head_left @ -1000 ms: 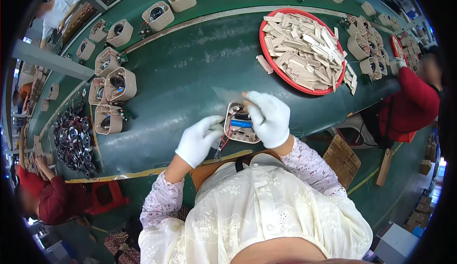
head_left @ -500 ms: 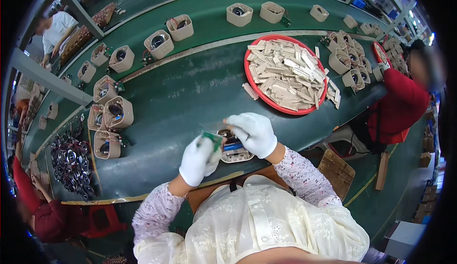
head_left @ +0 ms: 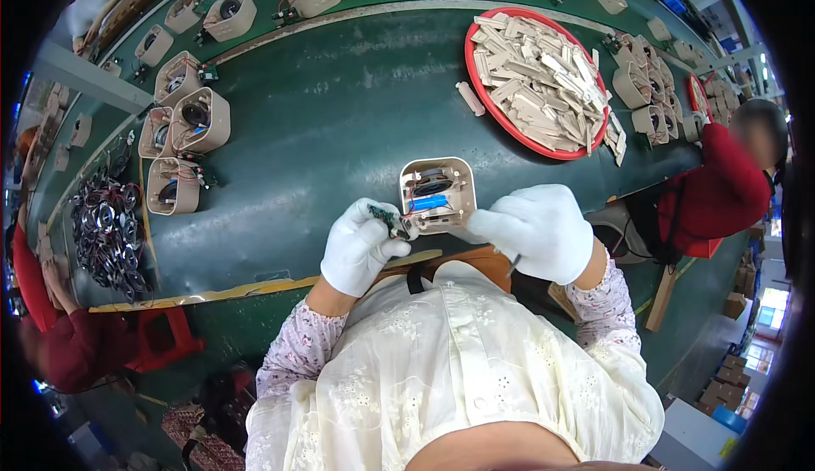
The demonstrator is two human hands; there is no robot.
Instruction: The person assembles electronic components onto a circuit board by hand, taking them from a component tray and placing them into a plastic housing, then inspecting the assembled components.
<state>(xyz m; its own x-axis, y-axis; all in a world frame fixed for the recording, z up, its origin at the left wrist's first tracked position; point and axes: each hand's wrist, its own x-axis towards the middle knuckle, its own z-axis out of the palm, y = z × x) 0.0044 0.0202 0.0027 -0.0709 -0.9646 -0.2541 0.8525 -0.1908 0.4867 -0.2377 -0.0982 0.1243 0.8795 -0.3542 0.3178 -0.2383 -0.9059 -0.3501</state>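
Observation:
A beige box-shaped plastic housing (head_left: 409, 174) rests on the bench in front of me, its open side facing up. Inside it sit a dark round speaker (head_left: 431, 184), a blue cylindrical battery (head_left: 428, 203) and thin wires. My left hand (head_left: 356, 248), in a white glove, pinches a small green circuit board (head_left: 386, 216) just left of the housing. At the housing's lower right corner is my right hand (head_left: 539, 231), also gloved, with fingers closed. A thin dark tip shows below those fingers; the rest of it is hidden.
A red round tray (head_left: 472, 76) heaped with beige plastic strips (head_left: 535, 80) stands at the far right. Similar housings (head_left: 202, 118) line the left and far sides. A pile of loose speakers (head_left: 106, 237) lies at left. Co-workers in red (head_left: 709, 178) sit on both sides.
My hands have moved apart, uncovering the housing between them. The circuit board has shifted to the housing's left, and my right hand has gone right. The whole view has tilted toward me.

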